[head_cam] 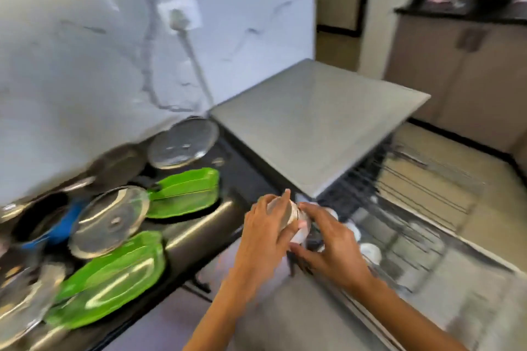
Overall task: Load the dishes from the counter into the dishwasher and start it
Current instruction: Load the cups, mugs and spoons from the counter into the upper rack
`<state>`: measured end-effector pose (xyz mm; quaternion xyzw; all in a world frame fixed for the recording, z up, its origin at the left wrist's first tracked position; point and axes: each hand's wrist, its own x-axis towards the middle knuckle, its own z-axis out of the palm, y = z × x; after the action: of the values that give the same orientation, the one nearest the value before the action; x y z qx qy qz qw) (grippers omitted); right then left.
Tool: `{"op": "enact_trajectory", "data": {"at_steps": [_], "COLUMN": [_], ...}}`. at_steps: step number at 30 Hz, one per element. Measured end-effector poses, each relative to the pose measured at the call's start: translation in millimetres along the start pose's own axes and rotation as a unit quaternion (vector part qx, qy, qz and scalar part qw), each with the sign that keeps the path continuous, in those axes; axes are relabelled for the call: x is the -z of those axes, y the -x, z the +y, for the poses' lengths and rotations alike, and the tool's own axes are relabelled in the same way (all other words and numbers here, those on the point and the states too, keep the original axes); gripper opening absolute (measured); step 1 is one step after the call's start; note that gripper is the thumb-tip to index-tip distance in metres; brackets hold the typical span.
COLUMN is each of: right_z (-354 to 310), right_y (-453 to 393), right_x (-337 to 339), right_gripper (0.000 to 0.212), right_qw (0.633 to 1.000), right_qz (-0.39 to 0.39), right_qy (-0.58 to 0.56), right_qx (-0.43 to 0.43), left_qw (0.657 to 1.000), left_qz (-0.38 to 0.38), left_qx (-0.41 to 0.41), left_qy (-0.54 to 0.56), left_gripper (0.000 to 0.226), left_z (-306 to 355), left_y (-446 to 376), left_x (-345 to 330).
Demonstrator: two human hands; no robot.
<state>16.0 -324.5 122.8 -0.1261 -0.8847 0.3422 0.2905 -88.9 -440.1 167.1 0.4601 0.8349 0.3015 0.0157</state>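
Note:
Both hands meet over the left corner of the pulled-out dishwasher rack (422, 225). My left hand (265, 228) grips a small steel cup or glass (288, 214), blurred by motion. My right hand (333, 248) touches the same item from the right with curled fingers, beside something pale (301, 235) that I cannot identify. White cups (370, 252) sit in the rack below my right hand. The grey dishwasher top (313, 122) lies behind. Dishes fill the dark counter (199, 225) at left: two green leaf-shaped plates (185, 194) (114, 279) and glass lids (111, 219).
A steel lid (179, 145) leans at the counter's back by the marble wall. A black pan (119, 168), a blue item (65, 222) and steel ware (22, 302) crowd the counter's left. A cord (194, 63) hangs from a wall socket. Cabinets (456, 71) stand at far right.

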Motion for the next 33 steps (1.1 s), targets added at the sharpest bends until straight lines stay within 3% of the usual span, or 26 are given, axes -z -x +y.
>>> {"op": "enact_trajectory", "data": {"at_steps": [5,10,14,19,25,33], "right_z": [94,180,237,276,298,320], "right_y": [58,103,116,96,77,73], "right_x": [69,92,92,73,39,20], "right_gripper": [0.062,0.063,0.066,0.066,0.062,0.066], "right_qw": [0.993,0.973,0.939,0.868,0.796,0.763], "right_qz": [0.027,0.022,-0.008,-0.117,-0.263,-0.288], "right_qy": [0.067,0.148,0.196,0.224,0.257,0.284], "right_qx": [-0.097,-0.178,-0.283,-0.427,-0.480,-0.505], "left_qw": [0.986,0.959,0.913,0.874,0.884,0.892], "left_qz": [-0.135,-0.230,-0.351,-0.410,-0.396,-0.360], "left_qx": [-0.073,-0.158,-0.140,-0.161,-0.156,-0.180], "left_qy": [0.070,-0.041,-0.155,-0.205,-0.192,-0.205], "left_gripper": [0.072,0.075,0.080,0.085,0.066,0.067], "left_z": [57,48,9,-13,-35,-40], "left_y": [-42,-53,-38,-13,-1,5], "left_x": [-112,-213,-277,-312,-327,-335]}}
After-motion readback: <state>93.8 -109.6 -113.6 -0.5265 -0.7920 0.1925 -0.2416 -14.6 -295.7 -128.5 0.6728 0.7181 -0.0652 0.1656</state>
